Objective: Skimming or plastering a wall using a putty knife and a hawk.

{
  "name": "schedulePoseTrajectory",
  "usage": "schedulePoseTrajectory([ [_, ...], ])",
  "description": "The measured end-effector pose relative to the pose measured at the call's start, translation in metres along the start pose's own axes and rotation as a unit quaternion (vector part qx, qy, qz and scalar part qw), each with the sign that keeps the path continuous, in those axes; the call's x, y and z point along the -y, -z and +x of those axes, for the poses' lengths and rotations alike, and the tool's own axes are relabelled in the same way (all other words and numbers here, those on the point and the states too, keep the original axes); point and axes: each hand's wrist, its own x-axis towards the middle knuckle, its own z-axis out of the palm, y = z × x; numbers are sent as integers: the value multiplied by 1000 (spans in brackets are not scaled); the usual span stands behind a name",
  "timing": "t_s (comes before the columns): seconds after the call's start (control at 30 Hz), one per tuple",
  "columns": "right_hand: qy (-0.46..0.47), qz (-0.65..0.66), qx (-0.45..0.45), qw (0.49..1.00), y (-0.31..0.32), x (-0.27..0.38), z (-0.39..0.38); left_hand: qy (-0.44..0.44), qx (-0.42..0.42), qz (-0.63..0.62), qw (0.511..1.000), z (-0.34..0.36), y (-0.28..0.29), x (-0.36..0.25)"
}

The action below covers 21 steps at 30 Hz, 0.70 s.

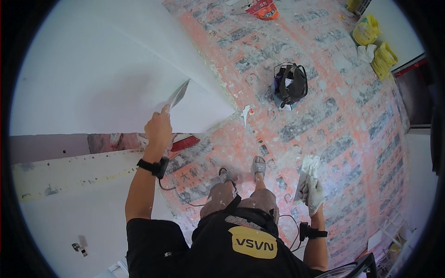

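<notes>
My left hand (157, 127), bare, grips the handle of a metal putty knife (179, 95), whose blade is at the white plastered wall (92, 55), near a crease that runs to its lower corner. My right hand (311, 193), in a pale work glove, is closed on a flat metal trowel (306, 169) streaked with white material, held low above the floor. Below the white surface, partly hidden behind my left arm, lies a red object (184, 142).
Mottled pink floor protection (324, 120) surrounds my feet. A black bag in a container (289, 85) stands ahead; an orange bag (263, 9) is farther off. Yellow sacks (384, 60) sit by the right wall. At lower right are pale rails (394, 241). Cables hang from both wrist straps.
</notes>
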Motion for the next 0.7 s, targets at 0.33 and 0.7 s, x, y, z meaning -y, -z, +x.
schedulePoseTrajectory([
  [0.33, 10, 0, 0, 1000, -8, -5, -1, 13, 8, -37, 999, 0, 1, -4],
  [0.7, 12, -13, 5, 1000, -19, -1, -5, -3, -14, -74, 997, -10, -10, 13],
])
